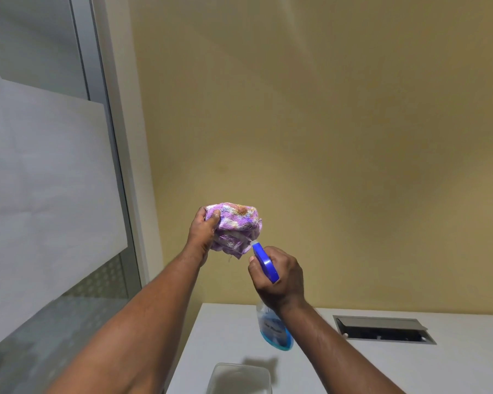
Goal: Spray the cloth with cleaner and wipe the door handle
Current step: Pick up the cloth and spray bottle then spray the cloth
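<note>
Left grip clenched a bunched purple cloth; right grip grasped a blue-capped spray bottle, nozzle touching the cloth, above the white worktop.

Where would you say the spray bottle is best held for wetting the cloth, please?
By its narrow neck under the blue head, from behind, as the right hand does now on the spray bottle. That keeps a finger at the trigger and the nozzle aimed up-left at the cloth bunched in the left hand.
</note>
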